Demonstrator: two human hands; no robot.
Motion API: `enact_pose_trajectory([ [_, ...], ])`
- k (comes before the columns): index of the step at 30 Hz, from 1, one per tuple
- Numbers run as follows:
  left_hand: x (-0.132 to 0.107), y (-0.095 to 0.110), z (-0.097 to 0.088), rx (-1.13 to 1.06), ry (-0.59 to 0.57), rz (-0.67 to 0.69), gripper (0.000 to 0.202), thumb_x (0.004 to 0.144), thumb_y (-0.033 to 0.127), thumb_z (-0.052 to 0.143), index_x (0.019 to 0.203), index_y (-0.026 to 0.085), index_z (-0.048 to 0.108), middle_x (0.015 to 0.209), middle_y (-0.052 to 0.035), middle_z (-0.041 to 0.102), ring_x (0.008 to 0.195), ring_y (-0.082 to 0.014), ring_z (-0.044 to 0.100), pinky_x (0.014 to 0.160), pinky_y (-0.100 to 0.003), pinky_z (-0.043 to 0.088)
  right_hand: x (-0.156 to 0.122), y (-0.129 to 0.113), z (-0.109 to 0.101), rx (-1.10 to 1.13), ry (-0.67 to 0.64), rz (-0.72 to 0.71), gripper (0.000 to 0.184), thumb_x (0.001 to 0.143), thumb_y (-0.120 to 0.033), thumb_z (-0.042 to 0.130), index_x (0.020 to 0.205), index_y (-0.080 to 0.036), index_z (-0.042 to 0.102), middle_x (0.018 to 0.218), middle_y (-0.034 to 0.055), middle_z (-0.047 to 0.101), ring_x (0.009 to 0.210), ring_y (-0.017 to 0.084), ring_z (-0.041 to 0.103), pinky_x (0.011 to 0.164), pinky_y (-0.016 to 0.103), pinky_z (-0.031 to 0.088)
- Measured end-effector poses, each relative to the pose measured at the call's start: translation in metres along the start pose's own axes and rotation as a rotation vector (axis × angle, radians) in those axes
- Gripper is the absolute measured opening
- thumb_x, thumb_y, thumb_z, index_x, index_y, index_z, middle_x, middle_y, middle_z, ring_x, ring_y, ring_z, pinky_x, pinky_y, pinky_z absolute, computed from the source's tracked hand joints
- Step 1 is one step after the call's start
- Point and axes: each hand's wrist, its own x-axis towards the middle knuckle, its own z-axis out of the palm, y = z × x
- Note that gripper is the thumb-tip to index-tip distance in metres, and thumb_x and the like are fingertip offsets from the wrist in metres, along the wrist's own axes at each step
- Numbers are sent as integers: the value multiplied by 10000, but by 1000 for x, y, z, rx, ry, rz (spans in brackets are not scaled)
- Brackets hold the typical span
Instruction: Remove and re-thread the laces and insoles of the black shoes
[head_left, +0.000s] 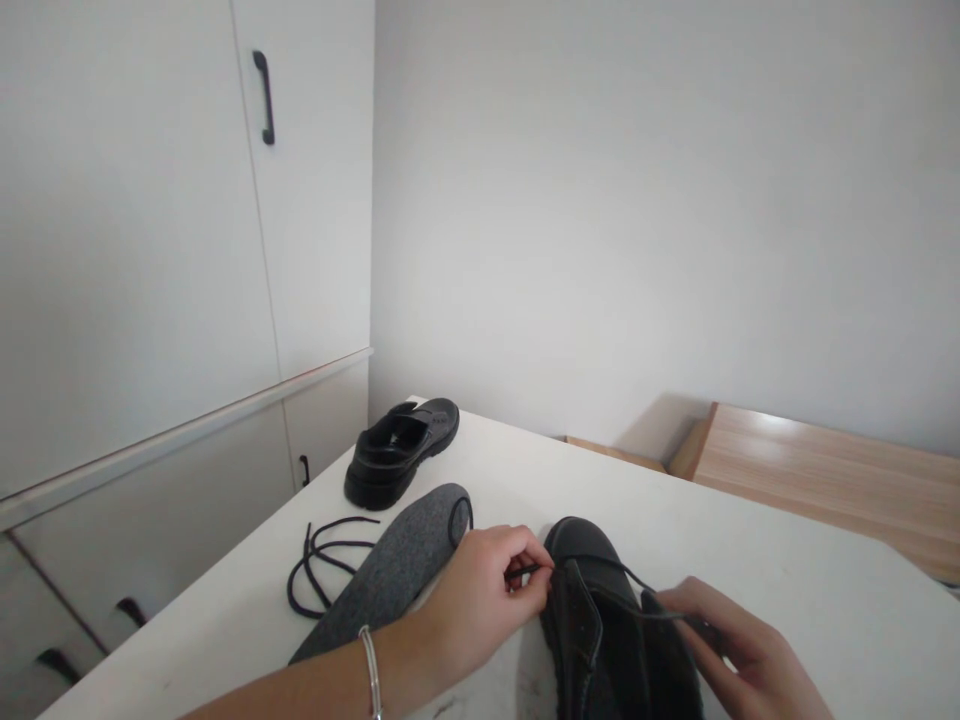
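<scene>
A black shoe [581, 630] lies on the white table in front of me, toe pointing away, its front flaps spread apart. A dark shoelace [626, 572] runs across it. With fingertips pinched, my left hand [495, 590] holds one part of the lace at the shoe's left edge. On the other side, my right hand [739, 640] grips another stretch of lace that crosses over the opening. Part of the right hand's fingers is hidden. Left of my left hand is a grey felt insole [397, 560], with a loop of lace over its tip.
A second black shoe [401, 450] stands at the table's far left corner. Near it a loose black shoelace [311, 560] lies curled on the white table [517, 460]. White cupboards [150, 250] rise on the left, and a wooden surface [810, 460] sits beyond the table at right.
</scene>
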Motion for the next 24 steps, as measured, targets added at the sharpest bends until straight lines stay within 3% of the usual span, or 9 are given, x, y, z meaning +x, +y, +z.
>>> enact_pose_trajectory([
  [9,2,3,5,81,-3,-4,143,791,82,631,822,155,749,746,-43,706,673,-163,619,613,-246,437,0,-5,1,-51,18,-108,310,916,-470,564,831,-242,757,745,71,710,652,205,683,551,250,552],
  [16,4,5,5,133,-48,47,133,828,88,666,878,151,772,796,-65,719,713,-180,635,676,-268,469,-3,-13,-3,-45,-29,-110,289,958,-425,536,824,-254,727,758,53,691,677,196,664,593,267,531],
  [21,6,3,8,226,-13,210,144,888,85,651,905,171,765,926,-82,695,942,-232,594,852,-340,461,-6,-13,1,-62,-18,-78,309,980,-395,487,887,-235,735,781,62,673,691,201,648,601,294,507],
  [24,5,2,10,319,-51,284,262,943,88,567,1115,196,731,944,-82,646,935,-240,551,846,-371,458,-7,-11,2,-57,-30,-54,315,986,-382,473,894,-225,730,792,64,662,704,202,636,620,306,495],
])
